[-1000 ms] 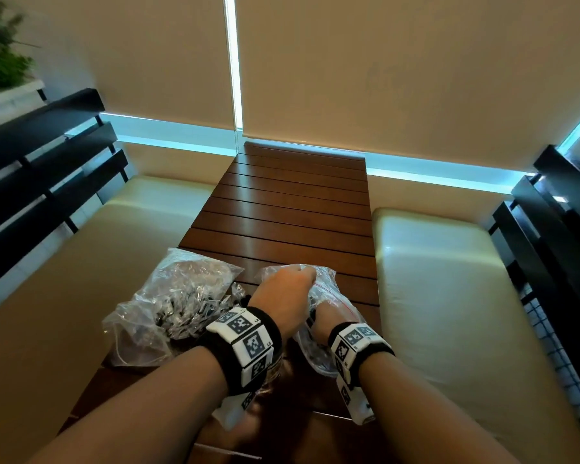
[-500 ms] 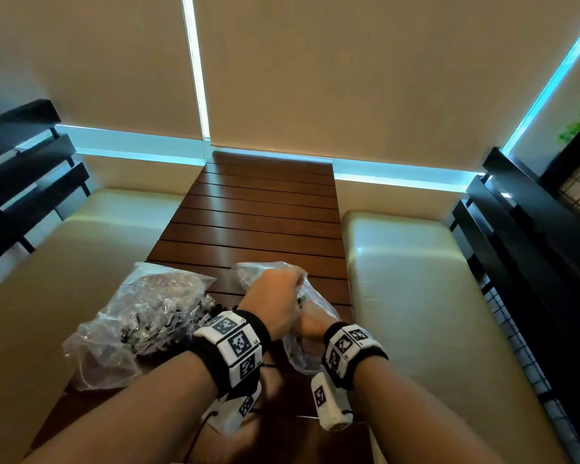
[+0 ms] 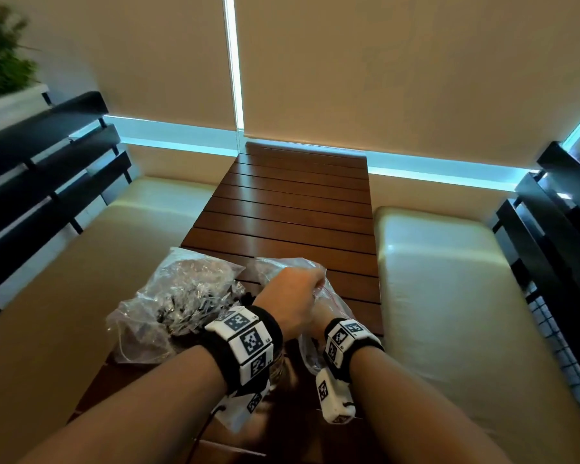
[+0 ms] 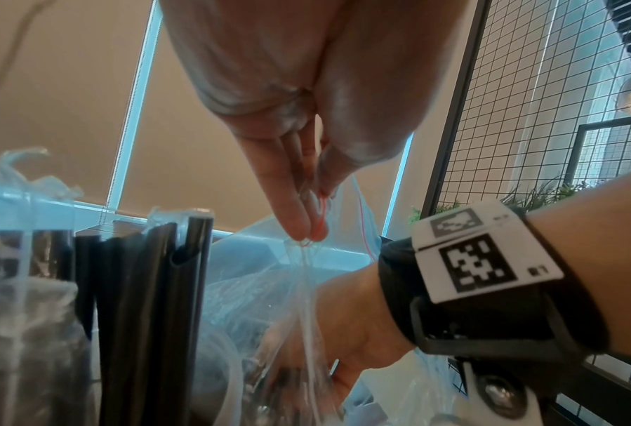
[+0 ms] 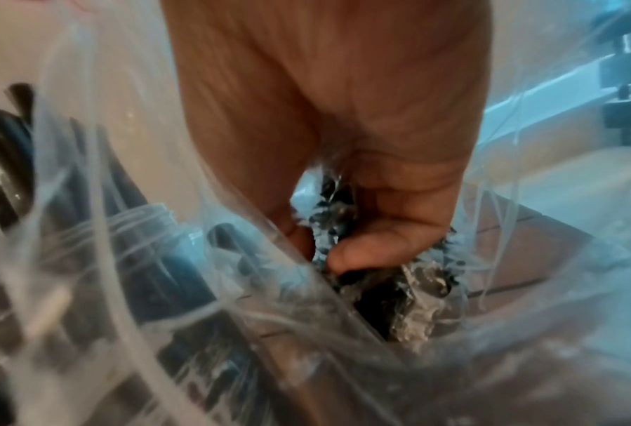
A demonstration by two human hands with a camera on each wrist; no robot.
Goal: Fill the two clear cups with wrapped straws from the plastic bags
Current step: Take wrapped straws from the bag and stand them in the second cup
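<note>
Two clear plastic bags lie at the near end of a slatted wooden table (image 3: 292,212). The left bag (image 3: 178,296) bulges with black wrapped straws. My left hand (image 3: 295,296) pinches the top rim of the right bag (image 3: 335,303), shown in the left wrist view as fingertips (image 4: 306,222) holding the film by its red strip. My right hand (image 3: 318,316) reaches down inside that bag; in the right wrist view its fingers (image 5: 375,248) curl round a bunch of wrapped straws (image 5: 408,288). A clear cup with upright black straws (image 4: 153,288) stands left of the bag. A second cup is not discernible.
Cream cushioned benches (image 3: 456,296) flank the table on both sides, with black slatted backrests (image 3: 41,162) beyond them. Beige window blinds (image 3: 382,61) close off the far end. A wire grid panel (image 4: 525,115) stands to the right. The far half of the table is bare wood.
Both hands stay at the right bag, the left still holding its rim up and the right still down inside it. The head camera swung right, then back left.
</note>
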